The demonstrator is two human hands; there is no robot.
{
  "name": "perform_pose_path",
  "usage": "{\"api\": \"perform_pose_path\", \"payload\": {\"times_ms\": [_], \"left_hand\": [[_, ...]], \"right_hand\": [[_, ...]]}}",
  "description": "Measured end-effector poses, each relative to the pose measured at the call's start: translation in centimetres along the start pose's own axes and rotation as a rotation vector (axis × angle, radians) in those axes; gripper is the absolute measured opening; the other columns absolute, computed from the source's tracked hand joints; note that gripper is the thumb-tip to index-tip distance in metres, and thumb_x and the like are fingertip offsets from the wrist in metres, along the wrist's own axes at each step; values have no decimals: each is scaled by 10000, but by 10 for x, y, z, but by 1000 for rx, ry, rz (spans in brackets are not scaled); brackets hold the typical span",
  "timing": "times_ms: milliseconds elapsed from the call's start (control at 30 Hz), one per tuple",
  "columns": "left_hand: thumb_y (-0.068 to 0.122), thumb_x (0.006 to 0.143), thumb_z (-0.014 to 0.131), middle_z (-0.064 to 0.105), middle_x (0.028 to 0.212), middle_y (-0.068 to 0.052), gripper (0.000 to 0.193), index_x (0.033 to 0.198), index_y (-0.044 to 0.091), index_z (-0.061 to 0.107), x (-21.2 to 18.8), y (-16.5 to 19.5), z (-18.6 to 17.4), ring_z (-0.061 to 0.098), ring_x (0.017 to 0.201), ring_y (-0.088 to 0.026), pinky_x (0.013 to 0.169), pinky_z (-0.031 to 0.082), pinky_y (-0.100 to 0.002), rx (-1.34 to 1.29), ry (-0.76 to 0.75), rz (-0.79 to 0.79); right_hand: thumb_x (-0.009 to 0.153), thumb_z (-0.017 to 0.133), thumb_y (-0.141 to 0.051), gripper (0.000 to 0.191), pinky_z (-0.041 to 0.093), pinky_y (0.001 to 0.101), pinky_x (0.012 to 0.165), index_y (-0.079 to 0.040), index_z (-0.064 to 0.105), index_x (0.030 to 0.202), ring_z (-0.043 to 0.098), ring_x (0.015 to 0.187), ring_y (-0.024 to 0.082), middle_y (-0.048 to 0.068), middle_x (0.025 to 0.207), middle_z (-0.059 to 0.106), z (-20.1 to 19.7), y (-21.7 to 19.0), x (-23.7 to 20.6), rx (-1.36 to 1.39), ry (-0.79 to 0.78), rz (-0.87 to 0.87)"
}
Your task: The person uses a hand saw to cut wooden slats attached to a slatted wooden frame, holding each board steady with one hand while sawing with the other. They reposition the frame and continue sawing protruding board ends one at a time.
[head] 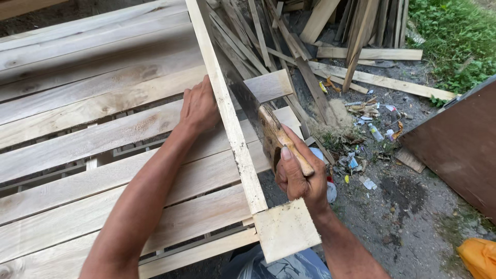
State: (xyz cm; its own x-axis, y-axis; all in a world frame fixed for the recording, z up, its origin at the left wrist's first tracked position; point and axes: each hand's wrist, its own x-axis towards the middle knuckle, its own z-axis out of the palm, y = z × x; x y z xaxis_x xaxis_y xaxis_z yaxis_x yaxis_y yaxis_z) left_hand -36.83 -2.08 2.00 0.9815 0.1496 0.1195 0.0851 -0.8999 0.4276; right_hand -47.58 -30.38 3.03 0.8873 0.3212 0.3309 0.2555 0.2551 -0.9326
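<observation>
The right hand [295, 178] is wrapped tight around the wooden handle of a hand saw [268, 135]. The thumb lies along the top of the handle. The saw's dark metal blade runs up and away from the hand, right beside a long thin strip of wood [227, 111]. The blade leans against the right side of that strip.

The left hand [199, 107] lies flat on the boards with its fingers close together. It presses against the left side of the long strip, a bit farther away than the saw hand. It is not closed around anything.

The long strip runs from the far middle down to the near middle. It lies on top of a stack of wide pale boards [93, 139] that serves as a worktop and fills the left side. At the near end of the strip sits a small square piece of board [287, 230]. Another short board end [268, 85] sticks out just past the saw blade.

To the far right, many loose planks and sticks [330, 51] lie in a heap on the dirt. Small bits of litter [361, 139] are scattered on the ground near them. Green grass [454, 36] grows in the far right corner. A dark brown sheet [460, 150] leans in from the right, and something orange [478, 256] shows in the near right corner.
</observation>
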Motion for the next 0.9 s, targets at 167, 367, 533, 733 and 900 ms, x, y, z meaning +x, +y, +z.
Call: {"api": "perform_pose_path", "payload": {"times_ms": [167, 367, 533, 733, 900], "left_hand": [[531, 946, 626, 553, 1268, -256, 658, 1360, 26, 548, -17, -17, -27, 505, 1201, -386, 1029, 401, -555, 169, -65, 69], [577, 751, 755, 507, 1287, -187, 865, 1401, 66, 500, -31, -24, -35, 433, 1197, -317, 1053, 334, -504, 198, -144, -17], [472, 893, 596, 506, 1243, -223, 707, 1418, 12, 485, -26, 3, -14, 436, 1128, -320, 1012, 350, -459, 297, -109, 109], [547, 981, 462, 486, 1259, -305, 660, 1390, 29, 467, -17, 45, 1, 398, 1175, -401, 977, 313, -535, 252, -139, 56], [433, 1072, 402, 593, 1124, -329, 544, 1214, -77, 533, 10, 58, 20, 585, 1087, -445, 986, 442, -551, 213, -92, 264]], "right_hand": [[1037, 523, -198, 531, 363, 209, 393, 58, 482, 1500, 432, 470, 9, -70, 588, 489, 2, -6, 4, -18, 44, 99], [1046, 536, -196, 537, 374, 200, 435, 54, 470, 1516, 431, 514, 6, -68, 645, 498, -1, -16, 2, 62, 20, 78], [1048, 529, -203, 535, 380, 199, 418, 50, 460, 1515, 440, 511, 1, -64, 642, 505, -12, -23, 1, -44, 35, 40], [1067, 513, -230, 546, 400, 204, 407, 64, 444, 1522, 450, 490, 10, -49, 613, 504, -29, -22, 5, -53, 77, -24], [1072, 520, -257, 582, 419, 202, 426, 84, 416, 1532, 471, 521, 16, -46, 643, 520, -43, -20, 3, -99, 107, -78]]}}
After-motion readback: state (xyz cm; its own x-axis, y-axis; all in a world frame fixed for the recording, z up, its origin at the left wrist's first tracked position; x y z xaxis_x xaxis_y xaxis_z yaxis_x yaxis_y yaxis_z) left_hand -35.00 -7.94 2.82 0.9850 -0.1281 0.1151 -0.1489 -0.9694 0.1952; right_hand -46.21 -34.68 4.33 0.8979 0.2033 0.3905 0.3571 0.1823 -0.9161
